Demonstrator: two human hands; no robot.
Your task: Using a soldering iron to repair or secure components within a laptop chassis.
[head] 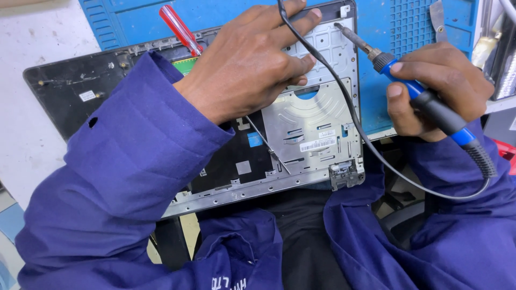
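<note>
My left hand [252, 62] lies flat, fingers spread, on the inside of an opened laptop case [314, 131], pressing on its silver metal frame. My right hand [438, 88] grips the blue and black handle of a soldering iron [424, 96]. The iron's metal tip [349, 35] points at the upper right corner of the case. The iron's black cable [355, 115] runs from the top of the view, over the case, and loops back to the handle. A thin wire [269, 145] lies across the black part of the case.
A red-handled screwdriver [180, 29] lies behind my left wrist on a blue work mat [398, 32]. A white bench surface [32, 48] sits at the left. Cluttered tools stand at the far right edge [497, 48]. My blue sleeves fill the foreground.
</note>
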